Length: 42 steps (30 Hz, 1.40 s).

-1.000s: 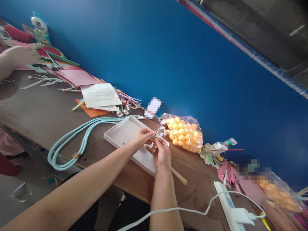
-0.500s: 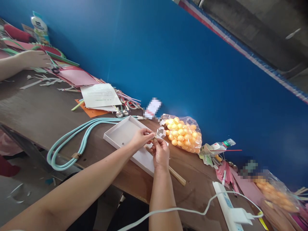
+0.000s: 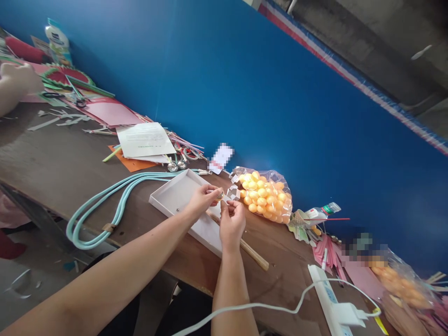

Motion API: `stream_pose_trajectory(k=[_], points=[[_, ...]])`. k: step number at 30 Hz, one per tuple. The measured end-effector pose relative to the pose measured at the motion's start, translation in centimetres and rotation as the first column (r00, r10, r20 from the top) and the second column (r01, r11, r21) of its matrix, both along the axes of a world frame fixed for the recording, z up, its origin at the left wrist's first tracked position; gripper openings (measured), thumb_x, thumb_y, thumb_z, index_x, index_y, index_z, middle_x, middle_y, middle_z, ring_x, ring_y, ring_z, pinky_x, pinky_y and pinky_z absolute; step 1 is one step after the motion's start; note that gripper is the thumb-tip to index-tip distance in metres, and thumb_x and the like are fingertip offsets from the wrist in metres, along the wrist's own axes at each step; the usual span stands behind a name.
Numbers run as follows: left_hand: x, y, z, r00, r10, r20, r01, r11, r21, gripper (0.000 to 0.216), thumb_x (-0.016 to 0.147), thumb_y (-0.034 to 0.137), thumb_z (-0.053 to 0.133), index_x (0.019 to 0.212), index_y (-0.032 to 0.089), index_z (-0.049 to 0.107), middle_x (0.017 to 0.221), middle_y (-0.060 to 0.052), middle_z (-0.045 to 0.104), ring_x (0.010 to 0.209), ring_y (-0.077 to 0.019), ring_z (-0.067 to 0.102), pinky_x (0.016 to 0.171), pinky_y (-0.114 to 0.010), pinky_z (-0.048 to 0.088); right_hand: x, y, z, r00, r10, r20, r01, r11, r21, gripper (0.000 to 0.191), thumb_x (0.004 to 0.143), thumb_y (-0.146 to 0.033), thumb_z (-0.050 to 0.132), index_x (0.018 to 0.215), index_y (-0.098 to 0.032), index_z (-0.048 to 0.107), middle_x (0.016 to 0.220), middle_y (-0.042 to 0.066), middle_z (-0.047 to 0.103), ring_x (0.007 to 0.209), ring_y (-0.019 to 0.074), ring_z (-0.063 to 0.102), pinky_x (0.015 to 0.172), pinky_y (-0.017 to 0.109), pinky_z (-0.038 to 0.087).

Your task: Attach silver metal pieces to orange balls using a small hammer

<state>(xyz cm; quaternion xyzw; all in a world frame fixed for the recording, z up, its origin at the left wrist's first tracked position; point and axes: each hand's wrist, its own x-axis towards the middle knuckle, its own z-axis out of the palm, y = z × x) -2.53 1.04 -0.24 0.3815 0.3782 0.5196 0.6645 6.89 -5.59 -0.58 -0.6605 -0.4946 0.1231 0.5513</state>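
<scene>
My left hand [image 3: 203,200] is closed in a pinch on a small shiny metal piece [image 3: 220,196], too small to name further. Close beside it, my right hand [image 3: 232,226] has its thumb and forefinger drawn together; whatever is between them cannot be made out. Both hands are above a shallow white box [image 3: 168,190], in which a tiny dark metal bit [image 3: 178,210] lies. A wooden stick [image 3: 255,255] passes beneath my hands and sticks out past the box on the right.
Looped light-blue cords [image 3: 121,205] lie left of the box. Behind are a paper sheet [image 3: 145,140] and a clear bag of orange balls [image 3: 266,193]. A power strip [image 3: 329,298] with a white cable [image 3: 266,305] is at right. Another person's hand [image 3: 23,79] is far left.
My hands have drawn slightly apart, the metal piece staying with my left hand. The other person's hand at far left has moved further left, away from the scissors.
</scene>
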Motion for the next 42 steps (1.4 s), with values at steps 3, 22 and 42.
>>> stream_pose_trajectory(k=[3, 22, 42], points=[[-0.3, 0.7, -0.4, 0.990, 0.130, 0.047, -0.128, 0.990, -0.055, 0.041, 0.065, 0.046, 0.074, 0.086, 0.014, 0.062, 0.076, -0.003, 0.064, 0.060, -0.0086, 0.059, 0.062, -0.023, 0.049, 0.4, -0.7, 0.3, 0.909, -0.036, 0.415, 0.083, 0.992, -0.094, 0.028, 0.082, -0.043, 0.059, 0.099, -0.021, 0.059, 0.097, 0.008, 0.068, 0.090, 0.0226, 0.061, 0.077, 0.033, 0.043], [-0.7, 1.6, -1.3, 0.947, 0.241, 0.213, -0.233, 0.971, -0.062, 0.044, 0.066, 0.049, 0.072, 0.089, 0.015, 0.057, 0.080, -0.003, 0.063, 0.064, -0.0079, 0.058, 0.069, -0.024, 0.048, 1.1, -1.2, 1.0, 0.893, -0.167, 0.417, 0.208, 0.977, -0.053, 0.033, 0.091, -0.035, 0.040, 0.113, -0.017, 0.059, 0.107, 0.013, 0.067, 0.089, 0.0240, 0.063, 0.070, 0.030, 0.042], [-0.5, 1.4, -0.8, 0.937, 0.183, 0.297, -0.149, 0.980, -0.134, 0.034, 0.071, 0.043, 0.070, 0.077, 0.013, 0.056, 0.067, -0.001, 0.057, 0.054, -0.0078, 0.056, 0.056, -0.021, 0.048, 0.0, -1.5, 0.7, 0.851, 0.058, 0.522, -0.036, 0.998, -0.051, 0.031, 0.093, -0.035, 0.041, 0.108, -0.020, 0.065, 0.093, 0.007, 0.072, 0.079, 0.0191, 0.067, 0.067, 0.026, 0.045]])
